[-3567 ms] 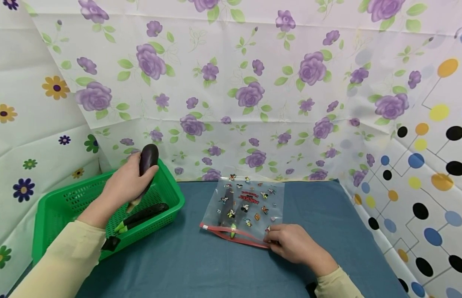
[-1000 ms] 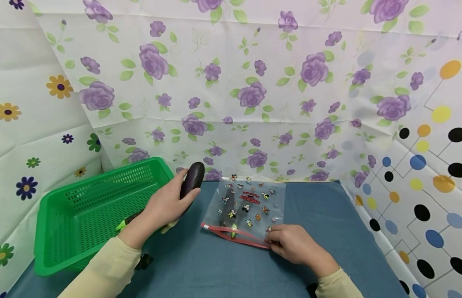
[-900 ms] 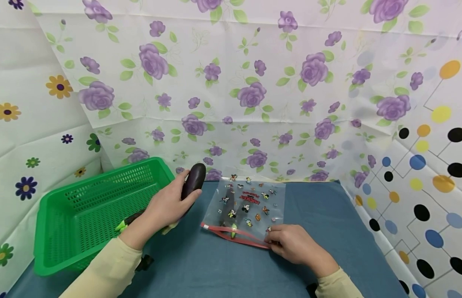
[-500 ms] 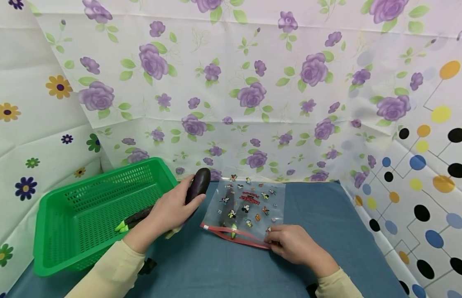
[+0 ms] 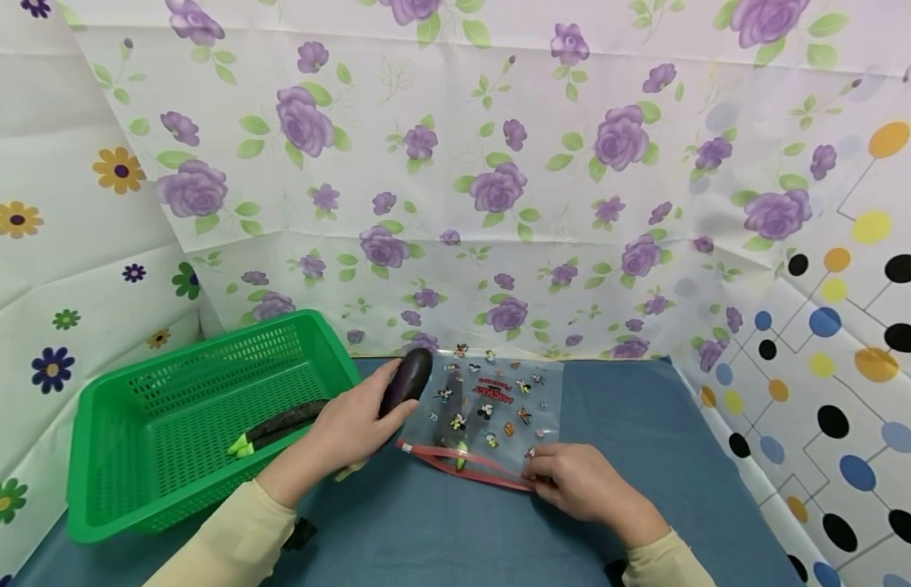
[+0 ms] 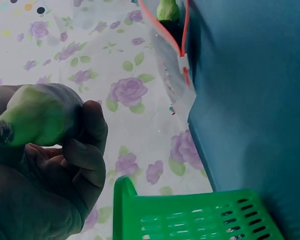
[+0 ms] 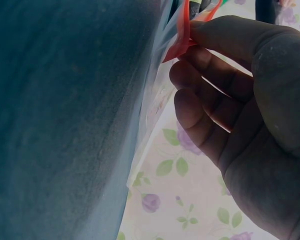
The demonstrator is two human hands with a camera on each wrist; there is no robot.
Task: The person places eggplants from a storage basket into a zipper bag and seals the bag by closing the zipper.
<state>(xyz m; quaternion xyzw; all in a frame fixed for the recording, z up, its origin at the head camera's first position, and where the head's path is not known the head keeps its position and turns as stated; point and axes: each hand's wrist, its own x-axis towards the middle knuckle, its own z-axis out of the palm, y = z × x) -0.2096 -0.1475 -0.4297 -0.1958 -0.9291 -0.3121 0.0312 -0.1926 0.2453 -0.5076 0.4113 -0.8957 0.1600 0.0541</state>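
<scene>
My left hand (image 5: 355,424) grips a dark purple eggplant (image 5: 407,381) above the table, just left of the bag. Its pale green stem end (image 6: 35,117) faces the left wrist camera. With thumb and fingers my right hand (image 5: 583,481) pinches the red zip edge (image 7: 179,37) at the right corner of a clear zip bag (image 5: 528,416) printed with cartoon figures. The bag lies flat with its mouth parted toward me. Inside it lies a dark vegetable with a green stem (image 5: 461,455), partly hidden by the print.
A green plastic basket (image 5: 117,456) stands on the left, holding dark, green-stemmed vegetables (image 5: 282,422) that my left forearm partly hides. Blue cloth (image 5: 440,538) covers the table. Patterned sheets (image 5: 455,269) hang behind and at both sides.
My left hand has lifted the eggplant out over the basket's edge and carried it right, up to the bag's left side. The right hand has stayed at the bag's corner.
</scene>
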